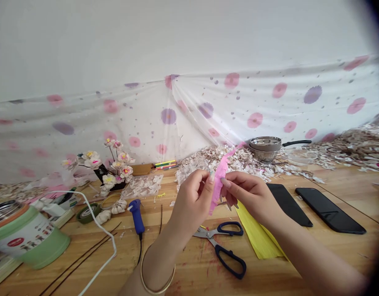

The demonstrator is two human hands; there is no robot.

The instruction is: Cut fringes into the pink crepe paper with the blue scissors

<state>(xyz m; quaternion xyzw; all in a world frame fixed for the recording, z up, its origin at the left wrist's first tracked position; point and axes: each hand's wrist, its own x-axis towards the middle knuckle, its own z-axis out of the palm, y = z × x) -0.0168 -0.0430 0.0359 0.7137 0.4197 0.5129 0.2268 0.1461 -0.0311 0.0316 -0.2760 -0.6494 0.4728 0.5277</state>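
A narrow strip of pink crepe paper [220, 176] with a ruffled edge is held up above the table, its thin end pointing up and to the right. My left hand [197, 195] pinches it from the left between thumb and fingers. From the right, my right hand [249, 191] pinches the same strip near its middle. Under and between my hands, scissors with dark blue handles [231, 257] lie partly opened on the wood. Folded yellow crepe paper [260, 236] lies beneath my right forearm.
On the left are a green container [44, 242], a white cable [110, 234], a blue glue gun [136, 218] and artificial flowers [118, 168]. To the right lie a black phone [329, 209] and a dark flat object [288, 203]. Metal bowls [265, 150] stand among paper petals [204, 158] at the back.
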